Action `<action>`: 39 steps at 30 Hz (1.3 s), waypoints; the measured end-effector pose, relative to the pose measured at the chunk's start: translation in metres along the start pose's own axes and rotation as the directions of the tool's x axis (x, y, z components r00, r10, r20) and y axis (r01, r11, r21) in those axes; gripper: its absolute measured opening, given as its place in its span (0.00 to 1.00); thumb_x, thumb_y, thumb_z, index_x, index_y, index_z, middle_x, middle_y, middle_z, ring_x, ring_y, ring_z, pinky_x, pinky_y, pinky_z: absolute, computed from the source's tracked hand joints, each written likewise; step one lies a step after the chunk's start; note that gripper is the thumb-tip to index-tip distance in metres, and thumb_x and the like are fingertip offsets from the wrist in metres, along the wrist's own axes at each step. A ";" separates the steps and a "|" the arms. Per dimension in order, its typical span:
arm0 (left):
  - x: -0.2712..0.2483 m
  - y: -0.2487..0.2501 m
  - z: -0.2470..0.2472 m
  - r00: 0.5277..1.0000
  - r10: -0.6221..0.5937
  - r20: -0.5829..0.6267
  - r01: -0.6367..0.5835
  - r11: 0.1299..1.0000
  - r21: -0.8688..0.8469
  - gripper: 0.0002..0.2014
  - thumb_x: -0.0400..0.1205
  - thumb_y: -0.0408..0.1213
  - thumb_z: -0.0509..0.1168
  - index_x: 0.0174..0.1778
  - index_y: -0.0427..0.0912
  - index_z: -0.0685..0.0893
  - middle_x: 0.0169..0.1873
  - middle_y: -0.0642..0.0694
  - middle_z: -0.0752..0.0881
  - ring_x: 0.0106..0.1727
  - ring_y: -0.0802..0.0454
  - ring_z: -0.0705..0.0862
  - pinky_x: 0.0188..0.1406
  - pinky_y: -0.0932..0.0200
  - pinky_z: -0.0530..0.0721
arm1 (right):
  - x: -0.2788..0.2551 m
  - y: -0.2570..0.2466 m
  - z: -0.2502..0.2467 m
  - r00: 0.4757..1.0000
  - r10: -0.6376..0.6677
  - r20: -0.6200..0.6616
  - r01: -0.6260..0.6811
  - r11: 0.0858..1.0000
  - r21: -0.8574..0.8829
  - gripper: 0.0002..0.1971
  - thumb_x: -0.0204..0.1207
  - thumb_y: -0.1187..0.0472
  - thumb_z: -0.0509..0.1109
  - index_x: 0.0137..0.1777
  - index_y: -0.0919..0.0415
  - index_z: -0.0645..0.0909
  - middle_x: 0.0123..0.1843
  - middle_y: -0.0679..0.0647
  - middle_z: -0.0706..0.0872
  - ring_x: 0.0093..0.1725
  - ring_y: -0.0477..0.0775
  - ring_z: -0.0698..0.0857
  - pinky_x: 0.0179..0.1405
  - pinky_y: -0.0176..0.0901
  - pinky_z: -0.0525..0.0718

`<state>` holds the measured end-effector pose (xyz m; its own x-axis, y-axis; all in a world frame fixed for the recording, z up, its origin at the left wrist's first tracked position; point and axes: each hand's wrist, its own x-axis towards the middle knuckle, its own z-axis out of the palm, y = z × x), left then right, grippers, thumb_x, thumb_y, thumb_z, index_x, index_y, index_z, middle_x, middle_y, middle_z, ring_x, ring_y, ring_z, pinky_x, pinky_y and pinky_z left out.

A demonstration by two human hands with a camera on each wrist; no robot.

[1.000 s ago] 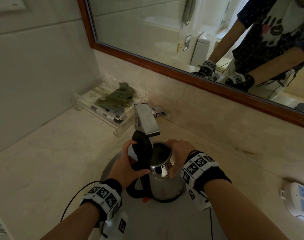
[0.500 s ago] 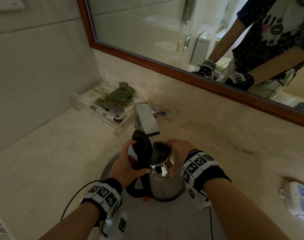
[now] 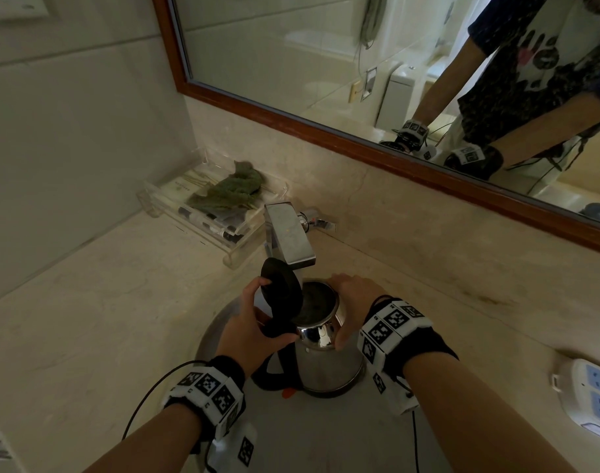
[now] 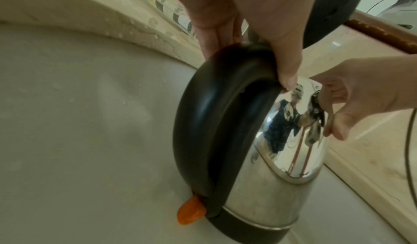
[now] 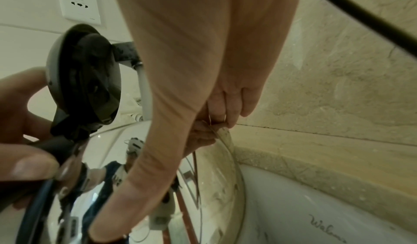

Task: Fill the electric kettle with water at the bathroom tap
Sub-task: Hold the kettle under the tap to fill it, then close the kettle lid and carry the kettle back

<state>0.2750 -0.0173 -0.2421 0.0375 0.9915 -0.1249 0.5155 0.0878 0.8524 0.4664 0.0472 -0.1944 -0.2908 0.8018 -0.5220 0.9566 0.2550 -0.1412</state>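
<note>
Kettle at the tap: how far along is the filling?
Done: the steel kettle stands in the white basin under the chrome tap, black lid open. In hand: left hand grips the handle, right hand steadies the rim. Left: whether water runs is unclear.

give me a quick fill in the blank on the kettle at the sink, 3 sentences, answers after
1. The kettle stands in the sink with its black lid flipped ____.
2. The left hand grips the kettle's black ____.
3. The mouth of the kettle sits right under the spout of the ____.

Missing words: open; handle; tap
</note>
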 end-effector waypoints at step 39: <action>-0.002 0.006 -0.005 1.000 -0.016 0.023 0.016 1.000 0.024 0.47 0.65 0.38 0.79 0.71 0.62 0.55 0.56 0.41 0.84 0.56 0.44 0.85 0.54 0.53 0.86 | -0.026 0.017 0.014 0.996 0.085 0.040 -0.094 0.896 0.435 0.57 0.65 0.51 0.81 0.85 0.58 0.45 0.85 0.54 0.60 0.83 0.57 0.62 0.79 0.45 0.63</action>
<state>0.2738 -0.0187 -0.2341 0.0486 0.9874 -0.1505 0.5368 0.1012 0.8376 0.4905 0.0233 -0.1953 -0.2074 0.7981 -0.5657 0.8927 -0.0821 -0.4431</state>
